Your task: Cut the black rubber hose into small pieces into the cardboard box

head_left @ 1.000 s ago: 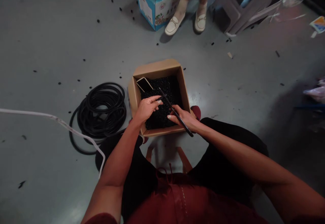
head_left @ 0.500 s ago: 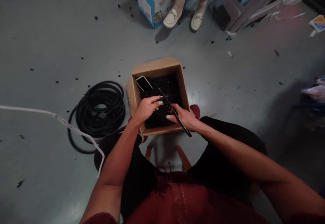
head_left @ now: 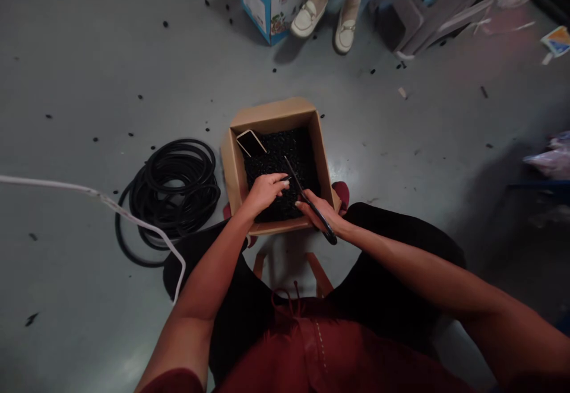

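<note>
Over an open cardboard box [head_left: 271, 121] of small black pieces [head_left: 280, 146], my left hand [head_left: 268, 191] pinches a small dark piece [head_left: 285, 178] between thumb and fingers. My right hand [head_left: 321, 210] is wrapped round a long, slim black tool [head_left: 319, 214], whose thin tip points up and left over the pieces, close to my left fingertips. Whether the tool is scissors or a knife is hard to tell. A phone-like dark rectangle with a pale edge [head_left: 252, 143] lies in the box's upper left corner.
Left of the box lies a coil of black hose [head_left: 173, 197], with a white cable [head_left: 124, 213] nearby. Beyond are a blue carton [head_left: 271, 7], a person's white shoes [head_left: 307, 19] and a grey plastic stool [head_left: 414, 19]. Black bits dot the floor.
My left hand has shifted slightly right, its fingers now closer together on the dark piece. The tool in my right hand has turned a little. The person's left-side shoe has moved slightly up and right.
</note>
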Demonstrator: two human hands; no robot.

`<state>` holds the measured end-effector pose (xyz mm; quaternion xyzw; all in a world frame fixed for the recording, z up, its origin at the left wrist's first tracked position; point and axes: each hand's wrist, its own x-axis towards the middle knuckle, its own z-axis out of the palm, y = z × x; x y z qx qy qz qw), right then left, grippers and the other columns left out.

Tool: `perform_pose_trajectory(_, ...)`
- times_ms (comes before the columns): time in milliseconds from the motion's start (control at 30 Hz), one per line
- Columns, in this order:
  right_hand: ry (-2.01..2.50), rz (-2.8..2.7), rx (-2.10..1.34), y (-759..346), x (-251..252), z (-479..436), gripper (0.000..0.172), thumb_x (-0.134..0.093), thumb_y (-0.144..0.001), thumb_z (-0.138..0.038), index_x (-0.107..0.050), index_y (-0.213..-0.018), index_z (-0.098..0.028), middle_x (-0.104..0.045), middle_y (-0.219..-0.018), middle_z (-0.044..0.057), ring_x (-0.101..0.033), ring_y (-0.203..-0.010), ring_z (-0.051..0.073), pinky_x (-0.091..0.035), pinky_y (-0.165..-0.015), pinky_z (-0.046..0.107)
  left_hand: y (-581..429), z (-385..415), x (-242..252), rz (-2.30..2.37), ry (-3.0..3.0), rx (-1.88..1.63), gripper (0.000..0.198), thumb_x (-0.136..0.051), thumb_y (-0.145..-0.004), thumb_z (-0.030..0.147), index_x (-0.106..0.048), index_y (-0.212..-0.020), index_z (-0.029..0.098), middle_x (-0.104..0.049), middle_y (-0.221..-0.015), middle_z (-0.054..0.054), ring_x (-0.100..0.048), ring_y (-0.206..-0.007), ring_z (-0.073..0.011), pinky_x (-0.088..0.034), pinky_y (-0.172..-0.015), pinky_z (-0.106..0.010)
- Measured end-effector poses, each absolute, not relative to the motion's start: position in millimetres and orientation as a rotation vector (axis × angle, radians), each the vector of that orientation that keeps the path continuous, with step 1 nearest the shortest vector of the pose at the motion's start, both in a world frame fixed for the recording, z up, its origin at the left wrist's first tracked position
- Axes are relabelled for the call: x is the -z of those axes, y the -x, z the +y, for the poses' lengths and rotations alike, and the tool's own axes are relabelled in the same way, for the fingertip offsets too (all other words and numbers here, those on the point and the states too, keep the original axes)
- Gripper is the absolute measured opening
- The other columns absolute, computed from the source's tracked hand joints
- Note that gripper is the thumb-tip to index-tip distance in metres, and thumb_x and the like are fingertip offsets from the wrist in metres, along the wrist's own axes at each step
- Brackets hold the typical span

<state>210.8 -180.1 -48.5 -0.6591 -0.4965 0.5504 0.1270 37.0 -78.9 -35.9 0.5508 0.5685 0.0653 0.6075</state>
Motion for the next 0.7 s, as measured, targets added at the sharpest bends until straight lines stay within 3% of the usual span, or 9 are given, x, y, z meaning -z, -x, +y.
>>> perform_pose_trajectory(167, 1.972, -1.351, -1.698, -209, 53, -183, 0.019, -0.052, -0.094, -0.042, -0.047, -0.092, -0.024, -0.056, -0.070, -0.001, -0.054, -0.059, 0.017, -0.039, -0.056, 0.027, -37, -81, 48, 1.323, -1.494, -0.046, 0.034, -0.060, -0.094, 0.019, -0.079, -0.122, 0.015, -0.080, -0.091, -0.007, -0.065, -0.066, -0.0165, -0.051, -0.073, -0.028)
perform_pose_trajectory(400, 1.953, -1.279, -1.767, -209, 71, -193, 0.021, -0.051, -0.096, -0.042, -0.043, -0.088, -0.025, -0.046, -0.057, -0.006, -0.048, -0.046, 0.013, -0.038, -0.047, 0.024, -33, -88, 65, 1.325, -1.765, 0.027, 0.025, -0.062, -0.096, 0.021, -0.082, -0.110, 0.021, -0.081, -0.112, -0.012, -0.072, -0.109, -0.0281, -0.050, -0.098, -0.034)
perform_pose_trajectory(600, 1.918, -0.967, -1.932, -207, 77, -194, 0.029, -0.058, -0.097, -0.046, -0.043, -0.085, -0.024, -0.046, -0.056, -0.008, -0.045, -0.038, 0.010, -0.039, -0.037, 0.022, -34, -84, 62, 1.293, -1.723, 0.040, 0.028, -0.060, -0.093, 0.016, -0.081, -0.112, 0.019, -0.079, -0.119, -0.012, -0.071, -0.114, -0.0290, -0.049, -0.102, -0.036)
perform_pose_trajectory(700, 1.858, -0.773, -2.001, -206, 75, -188, 0.033, -0.058, -0.098, -0.051, -0.042, -0.088, -0.024, -0.050, -0.058, -0.007, -0.047, -0.040, 0.011, -0.041, -0.037, 0.022, -29, -77, 58, 1.306, -1.586, -0.076, 0.036, -0.061, -0.090, 0.014, -0.076, -0.122, 0.019, -0.078, -0.116, -0.011, -0.072, -0.102, -0.0245, -0.052, -0.093, -0.033)
